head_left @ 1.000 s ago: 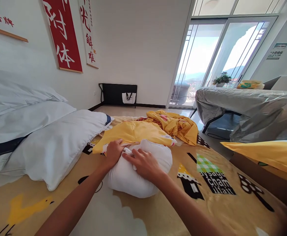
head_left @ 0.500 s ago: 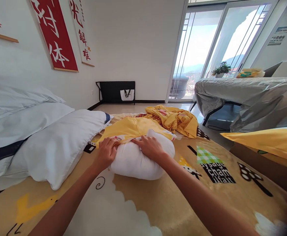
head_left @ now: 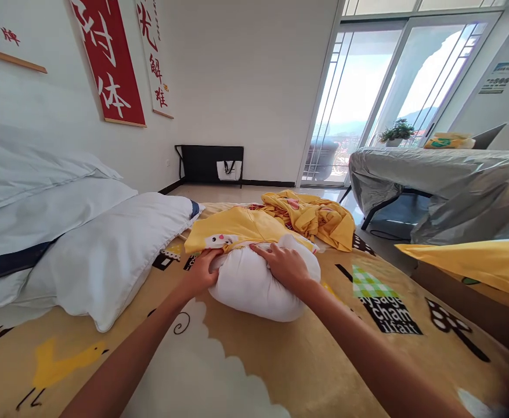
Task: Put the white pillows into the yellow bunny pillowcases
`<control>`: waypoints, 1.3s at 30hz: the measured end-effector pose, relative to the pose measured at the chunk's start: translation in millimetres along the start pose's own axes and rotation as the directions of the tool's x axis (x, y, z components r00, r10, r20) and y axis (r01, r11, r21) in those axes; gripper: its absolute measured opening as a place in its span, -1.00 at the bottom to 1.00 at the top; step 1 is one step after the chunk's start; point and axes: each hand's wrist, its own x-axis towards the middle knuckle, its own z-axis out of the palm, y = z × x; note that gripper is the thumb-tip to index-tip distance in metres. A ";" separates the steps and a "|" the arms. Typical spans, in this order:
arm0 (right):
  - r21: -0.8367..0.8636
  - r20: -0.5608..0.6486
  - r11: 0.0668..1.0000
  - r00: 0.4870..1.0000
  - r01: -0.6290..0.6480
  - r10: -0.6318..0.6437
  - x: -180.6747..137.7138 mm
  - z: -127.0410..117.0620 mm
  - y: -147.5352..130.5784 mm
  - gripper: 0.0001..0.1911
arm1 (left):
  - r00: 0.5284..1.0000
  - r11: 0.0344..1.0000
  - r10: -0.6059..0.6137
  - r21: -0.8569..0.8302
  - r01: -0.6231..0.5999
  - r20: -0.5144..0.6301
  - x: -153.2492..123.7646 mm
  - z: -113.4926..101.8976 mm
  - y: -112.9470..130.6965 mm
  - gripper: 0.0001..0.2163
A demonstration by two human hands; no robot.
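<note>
Looks only just begun, with the yellow cover [head_left: 243, 223] pinched at its edge by the left hand [head_left: 202, 271], and the white pillow [head_left: 254, 287] on the blanket [head_left: 271, 360], mostly still outside, under the right hand [head_left: 288, 266], grip hard to tell.

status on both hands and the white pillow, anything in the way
Left hand at left side of white pillow, by edge of yellow cloth. Right hand on pillow's top. Cloth along pillow's far side. Nothing visible blocking either hand.

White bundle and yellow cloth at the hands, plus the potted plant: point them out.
White bundle [head_left: 256, 287], head view: near side.
Yellow cloth [head_left: 248, 223], head view: upper face.
Potted plant [head_left: 399, 130], head view: leaves.
</note>
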 end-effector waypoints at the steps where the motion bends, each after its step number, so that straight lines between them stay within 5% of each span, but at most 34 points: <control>1: -0.022 0.000 1.000 1.000 0.011 -0.011 0.7 1.1 -3.5 -0.43 | 0.999 1.000 0.005 0.012 -0.006 0.038 4.1 -2.0 2.3 -0.53; 5: -0.065 -0.019 0.995 0.997 0.078 -0.079 3.5 3.7 -23.9 -0.49 | 0.995 0.998 -0.029 0.052 0.025 0.091 6.3 -1.3 5.8 -0.71; 9: -0.046 -0.041 0.996 0.996 0.081 -0.083 -1.5 -9.2 -39.9 -0.55 | 0.989 0.994 -0.086 0.059 0.093 -0.118 -8.9 11.0 11.0 -0.95; 12: -0.030 -0.053 1.000 0.999 0.008 -0.009 -11.9 -40.8 -40.0 -0.54 | 0.946 0.993 -0.106 0.024 0.119 -0.306 -7.6 10.6 32.3 -0.88; 16: -0.019 -0.062 0.988 0.986 -0.154 0.153 -29.5 -113.5 -26.4 -0.58 | 0.888 0.993 -0.107 -0.086 0.076 -0.447 9.3 -14.0 88.2 -0.90; 18: -0.049 -0.082 0.982 0.980 -0.183 0.179 -34.1 -149.5 -17.2 -0.63 | 0.901 0.971 -0.128 -0.239 0.028 -0.414 12.7 -32.2 115.2 -0.91; 21: -0.086 -0.078 0.983 0.985 -0.160 0.154 -32.6 -173.3 -8.1 -0.67 | 0.964 0.811 -0.217 -0.578 0.091 -0.152 5.3 -52.9 134.4 -0.77; 23: -0.082 -0.055 0.993 0.995 -0.088 0.084 -29.1 -161.5 -8.9 -0.64 | 0.977 0.784 -0.212 -0.594 0.180 0.016 -5.4 -55.1 128.0 -0.70; 25: -0.065 -0.038 0.998 0.999 0.002 -0.004 -25.7 -133.5 -15.0 -0.59 | 0.979 0.866 -0.194 -0.457 0.203 0.066 -16.8 -46.4 108.8 -0.68; 28: -0.017 -0.025 0.992 0.992 0.125 -0.126 -25.1 -87.2 -27.1 -0.53 | 0.983 0.973 -0.183 -0.146 0.177 -0.029 -31.8 -22.6 72.0 -0.78; 31: 0.035 -0.078 0.946 0.945 0.321 -0.318 -32.2 -61.2 -34.9 -0.47 | 0.967 0.980 -0.176 0.063 0.191 -0.182 -43.8 -2.7 47.3 -0.91; 35: 0.007 -0.109 0.829 0.824 0.560 -0.556 -40.3 -52.5 -42.3 -0.55 | 0.954 0.975 -0.223 -0.046 0.218 -0.199 -50.5 6.0 44.6 -0.91; 39: -0.011 -0.076 0.862 0.859 0.507 -0.506 -31.6 -46.1 -54.4 -0.60 | 0.916 0.973 -0.230 -0.068 0.220 -0.328 -47.4 11.9 63.2 -0.84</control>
